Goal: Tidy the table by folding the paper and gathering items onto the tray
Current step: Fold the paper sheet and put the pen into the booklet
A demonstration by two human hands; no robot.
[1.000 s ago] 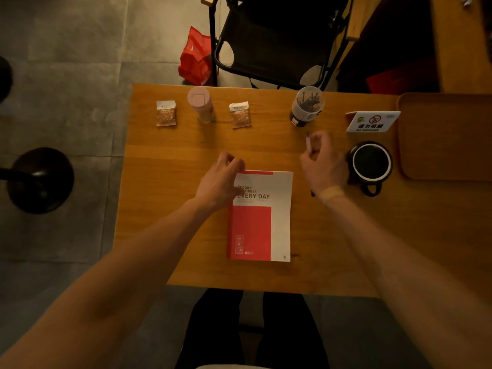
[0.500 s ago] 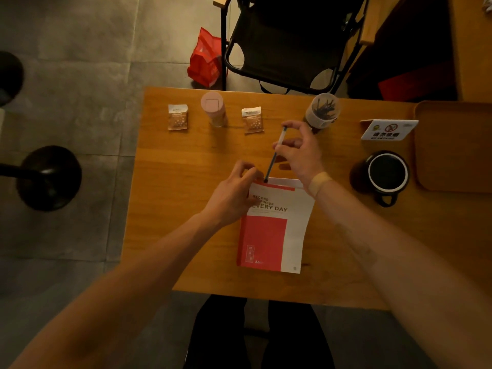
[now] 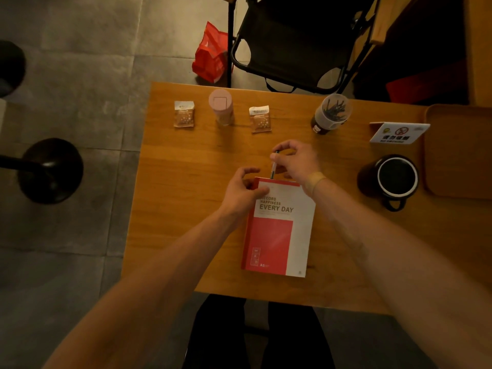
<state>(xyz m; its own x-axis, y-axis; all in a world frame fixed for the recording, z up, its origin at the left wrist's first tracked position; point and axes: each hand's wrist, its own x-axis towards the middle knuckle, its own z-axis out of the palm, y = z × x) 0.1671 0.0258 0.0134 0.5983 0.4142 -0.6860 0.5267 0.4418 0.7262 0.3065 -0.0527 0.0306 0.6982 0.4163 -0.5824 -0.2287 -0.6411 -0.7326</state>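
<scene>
Across a warm wooden table [image 3: 186, 209], dimly lit, items sit in a loose row along the far edge: two small snack packets [image 3: 184, 114] [image 3: 260, 119] flanking a pink lidded cup [image 3: 221, 106], then a clear cup of dark sticks [image 3: 332, 113] and a white no-smoking sign [image 3: 398, 133]. A black mug [image 3: 391, 181] stands near the right side, just beside a wooden tray [image 3: 463, 153] at the table's right edge. Beyond the table are grey floor tiles, a black folding chair [image 3: 298, 41], a red bag [image 3: 211, 57] and a black stool base [image 3: 50, 170].

Near the table's front edge lies a red-and-white notebook [image 3: 279, 230], its cover reading "RECORD HAPPINESS EVERY DAY", closed and slightly skewed. The left hand [image 3: 243, 191] curls over its top left corner, fingers bent, touching the cover. The right hand [image 3: 296, 162] pinches a pen [image 3: 274, 165] upright between thumb and fingers, its lower end at the notebook's top edge.
</scene>
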